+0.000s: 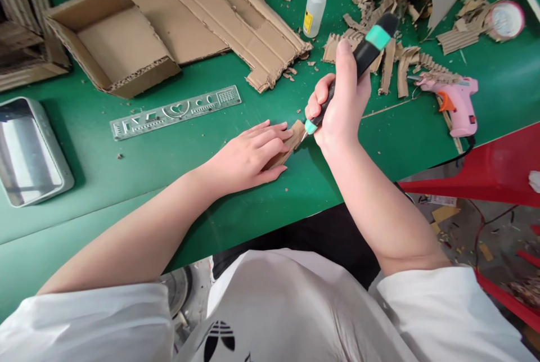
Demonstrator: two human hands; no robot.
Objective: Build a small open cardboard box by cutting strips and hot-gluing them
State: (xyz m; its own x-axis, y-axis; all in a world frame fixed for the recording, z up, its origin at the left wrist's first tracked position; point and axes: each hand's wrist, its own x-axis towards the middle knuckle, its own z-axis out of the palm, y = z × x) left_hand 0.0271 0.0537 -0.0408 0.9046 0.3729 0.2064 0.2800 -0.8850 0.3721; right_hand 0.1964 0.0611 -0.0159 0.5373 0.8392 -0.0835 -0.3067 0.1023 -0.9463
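Note:
My right hand is wrapped around a craft knife with a thick black and mint-green handle, thumb laid along its upper side. The knife slants down to the left, and its thin metal tip meets the end of a small cardboard strip. Over that strip lies my left hand, pressing it to the green table with bent fingers on the far side and thumb on the near side. Much of the strip is hidden under the palm and fingers.
Beyond my left hand lie a clear stencil ruler, a cardboard tray and cardboard sheets. A glue bottle stands behind. Cardboard scraps and a pink glue gun are at the right, a metal-rimmed case at the left.

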